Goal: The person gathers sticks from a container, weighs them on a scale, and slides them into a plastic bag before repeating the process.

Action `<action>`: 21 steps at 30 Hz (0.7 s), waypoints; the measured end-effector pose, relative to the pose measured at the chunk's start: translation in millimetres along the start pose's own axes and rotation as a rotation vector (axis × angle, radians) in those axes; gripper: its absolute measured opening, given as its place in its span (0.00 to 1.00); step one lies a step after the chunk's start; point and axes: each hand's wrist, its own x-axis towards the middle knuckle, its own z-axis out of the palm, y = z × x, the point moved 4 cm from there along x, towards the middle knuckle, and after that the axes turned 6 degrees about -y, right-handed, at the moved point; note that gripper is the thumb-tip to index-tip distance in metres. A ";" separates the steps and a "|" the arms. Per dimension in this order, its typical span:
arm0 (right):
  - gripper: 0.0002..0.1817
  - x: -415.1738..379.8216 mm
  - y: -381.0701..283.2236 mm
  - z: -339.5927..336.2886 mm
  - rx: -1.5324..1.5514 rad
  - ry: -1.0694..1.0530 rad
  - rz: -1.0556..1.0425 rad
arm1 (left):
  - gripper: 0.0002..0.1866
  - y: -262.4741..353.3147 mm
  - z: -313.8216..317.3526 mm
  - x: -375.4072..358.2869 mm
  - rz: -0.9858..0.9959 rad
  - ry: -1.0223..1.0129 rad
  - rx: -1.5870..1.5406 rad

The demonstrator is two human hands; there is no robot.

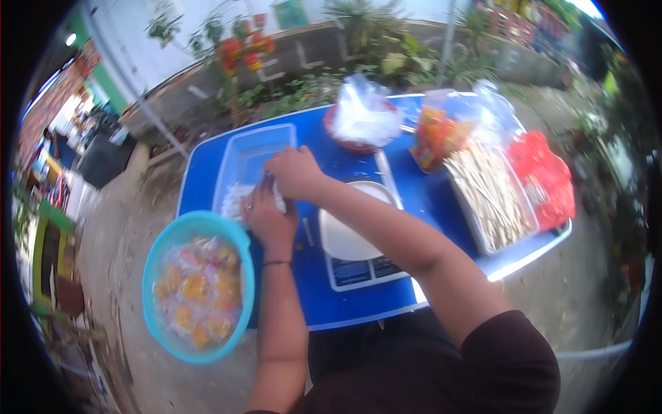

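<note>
Two hands, ours: left hand (269, 215) and right hand (295, 172), together at one clear tub (254, 150) of white pieces (237, 196); turquoise basin (150, 284) near; finger closure, we cannot tell.

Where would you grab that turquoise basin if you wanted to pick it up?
Probably by the rim of the turquoise basin, one hand on its left side and one on its right, coming from above. The round rim stands exposed, while the plastic-wrapped orange items fill the middle.
</note>
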 end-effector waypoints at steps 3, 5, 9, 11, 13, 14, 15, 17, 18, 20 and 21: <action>0.17 -57.0 13.5 -43.0 0.031 0.021 0.089 | 0.21 33.2 -6.8 0.7 0.111 -0.103 -0.159; 0.14 -99.5 33.8 -53.8 0.054 0.117 0.130 | 0.20 61.5 -11.2 1.1 0.218 -0.182 -0.208; 0.06 -191.9 82.4 -69.0 0.004 0.332 0.253 | 0.16 133.9 -30.1 -0.8 0.432 -0.320 -0.313; 0.06 -235.2 97.1 -85.9 0.007 0.365 0.320 | 0.16 165.3 -27.9 -5.6 0.522 -0.394 -0.407; 0.08 -274.2 109.3 -101.3 -0.011 0.388 0.492 | 0.16 199.0 -22.5 -14.4 0.600 -0.441 -0.473; 0.09 -291.0 118.4 -104.6 -0.037 0.415 0.534 | 0.16 215.9 -19.7 -18.8 0.639 -0.462 -0.505; 0.09 -306.1 128.4 -106.5 -0.061 0.441 0.575 | 0.15 231.6 -16.9 -23.8 0.668 -0.480 -0.524; 0.13 -327.8 147.7 -107.7 -0.141 0.386 0.691 | 0.15 260.5 -10.4 -33.0 0.731 -0.517 -0.559; 0.14 -336.3 153.8 -109.8 -0.183 0.373 0.717 | 0.15 272.5 -5.7 -36.9 0.736 -0.534 -0.555; 0.17 -348.7 166.3 -109.2 -0.185 0.371 0.737 | 0.16 293.0 4.9 -45.1 0.747 -0.567 -0.546; 0.17 -352.4 169.4 -109.4 -0.177 0.387 0.741 | 0.17 300.6 9.7 -49.9 0.759 -0.548 -0.522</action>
